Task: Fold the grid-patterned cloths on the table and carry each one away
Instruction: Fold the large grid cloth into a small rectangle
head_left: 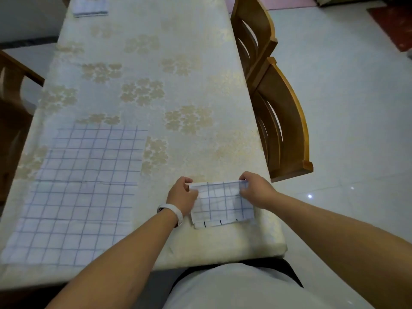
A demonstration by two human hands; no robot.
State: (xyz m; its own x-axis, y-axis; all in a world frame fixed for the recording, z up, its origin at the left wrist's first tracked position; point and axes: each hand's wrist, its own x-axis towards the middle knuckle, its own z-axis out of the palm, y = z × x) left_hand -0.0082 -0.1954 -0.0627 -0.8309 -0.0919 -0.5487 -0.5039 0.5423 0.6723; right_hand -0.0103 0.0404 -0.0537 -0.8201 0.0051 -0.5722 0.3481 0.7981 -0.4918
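Observation:
A small folded white cloth with a blue grid (220,202) lies near the table's front right corner. My left hand (181,194) pinches its far left corner and my right hand (255,189) pinches its far right corner, lifting the far edge slightly. A large grid-patterned cloth (75,192) lies spread flat on the left part of the table, with a second one's edge showing under it. A folded stack of cloth (90,6) sits at the table's far left end.
The long table (156,63) wears a cream floral tablecloth. Two wooden chairs (283,121) stand along its right side, another chair (11,97) at the left. Pale tiled floor (345,108) spreads to the right.

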